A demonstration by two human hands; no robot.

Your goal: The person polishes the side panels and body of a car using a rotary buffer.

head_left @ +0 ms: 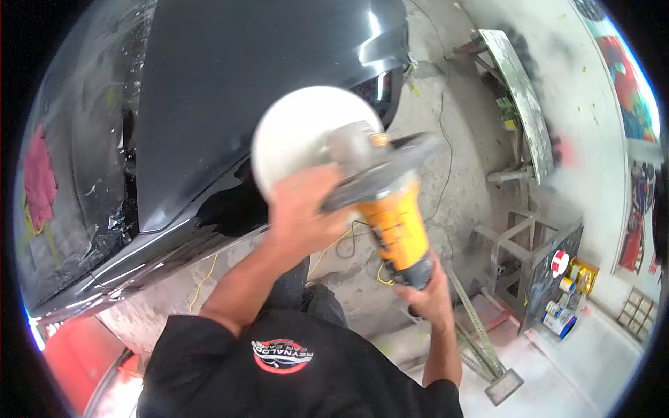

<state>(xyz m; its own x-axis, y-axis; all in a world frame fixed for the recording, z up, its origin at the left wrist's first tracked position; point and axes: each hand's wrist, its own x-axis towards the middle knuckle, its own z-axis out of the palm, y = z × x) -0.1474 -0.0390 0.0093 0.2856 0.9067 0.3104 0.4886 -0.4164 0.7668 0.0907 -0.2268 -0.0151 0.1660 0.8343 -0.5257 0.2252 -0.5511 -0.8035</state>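
Note:
A yellow and black power polisher (401,226) with a round white pad (313,132) is held over the front corner of a glossy black car (223,76). My left hand (306,209) is closed on the polisher's front end, close behind the pad. Around the rear of the yellow body, at its black end, my right hand (428,289) is wrapped. The pad and polisher head are smeared by motion, and the pad hides part of the car's edge. Whether the pad touches the paint I cannot tell.
A pink cloth (40,177) lies at the left. Cables run over the concrete floor (425,181). At the right are a leaning panel (519,97), a metal stand (516,244) and several cans (559,322). Something red (80,359) is at the lower left.

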